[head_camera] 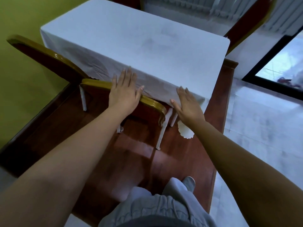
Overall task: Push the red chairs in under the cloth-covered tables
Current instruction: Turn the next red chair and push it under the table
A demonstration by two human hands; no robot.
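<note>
A table under a white cloth (pixel 139 40) stands in front of me. A red chair with a gold frame (pixel 152 106) is tucked against its near edge, its top rail showing below the cloth hem and its white-wrapped legs on the floor. My left hand (pixel 124 92) lies flat, fingers spread, across that rail and the cloth edge. My right hand (pixel 186 104) rests flat on the cloth's near right corner, holding nothing. A second red chair (pixel 49 58) stands at the table's left end, its back tilted toward the table.
I stand on a raised dark wooden platform (pixel 139 153) with edges to the left and right. White tiled floor (pixel 255 131) lies to the right. Another cloth-covered table (pixel 242 56) and a red chair back (pixel 246 25) are at the back right. Green wall (pixel 24 22) on the left.
</note>
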